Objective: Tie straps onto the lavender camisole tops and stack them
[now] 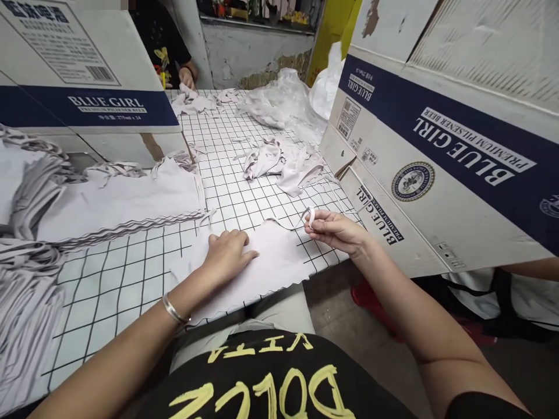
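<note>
Loosely spread, the left hand (227,253) rests on pale, wavy-edged cloth (279,259) while the right hand (334,230) pinches a curled strip (311,216)

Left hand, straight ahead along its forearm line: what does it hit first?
Likely the thin strip at the far edge of the flat cloth, then the crumpled scraps beyond; depth is unclear, so the left hand might pass over the strip.
</note>
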The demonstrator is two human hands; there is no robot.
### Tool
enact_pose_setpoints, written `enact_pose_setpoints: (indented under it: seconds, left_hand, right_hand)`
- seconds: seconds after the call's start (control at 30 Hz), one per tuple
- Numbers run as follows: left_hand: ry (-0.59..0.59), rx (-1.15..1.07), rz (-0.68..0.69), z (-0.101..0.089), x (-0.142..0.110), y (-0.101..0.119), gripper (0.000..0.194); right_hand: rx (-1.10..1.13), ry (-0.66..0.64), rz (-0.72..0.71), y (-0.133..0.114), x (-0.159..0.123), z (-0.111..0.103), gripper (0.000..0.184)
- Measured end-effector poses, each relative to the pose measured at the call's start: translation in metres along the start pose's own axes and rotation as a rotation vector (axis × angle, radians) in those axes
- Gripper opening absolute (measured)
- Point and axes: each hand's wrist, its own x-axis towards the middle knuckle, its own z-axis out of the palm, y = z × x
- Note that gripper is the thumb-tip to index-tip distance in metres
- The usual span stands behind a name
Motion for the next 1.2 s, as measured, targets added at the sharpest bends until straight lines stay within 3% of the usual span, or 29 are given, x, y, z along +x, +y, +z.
enact_pose_setpoints:
  seconds: [0.23, 0.37, 0.57, 0.67, 0.8, 1.2]
  left_hand:
    - [-0.006, -0.050, -0.025, 0.014, -0.012, -0.005, 0.015]
    - [0.048, -0.049, -0.052, 0.013, -0.012, -0.006, 0.013]
    - [-0.015, -0.100, -0.061, 0.009, -0.011, -0.008, 0.010]
    - [-0.014, -0.169, -0.050, 0.010, -0.010, -0.007, 0.005]
    - [-0.009, -0.270, -0.103, 0.015, -0.005, -0.001, 0.023]
    - [0.051, -0.347, -0.076, 0.018, -0.006, 0.005, 0.018]
  right_hand:
    - [-0.051, -0.059, -0.083, 0.011, 0.039, 0.037, 0.022]
    - [-0.161, -0.036, -0.148, 0.020, 0.051, 0.051, 0.028]
    - [-0.360, -0.105, -0.312, 0.039, 0.063, 0.068, 0.027]
    - [-0.446, -0.146, -0.339, 0.047, 0.067, 0.071, 0.026]
    - [-0.519, -0.199, -0.343, 0.053, 0.070, 0.066, 0.025]
    - [-0.749, -0.300, -0.438, 0.058, 0.063, 0.058, 0.008]
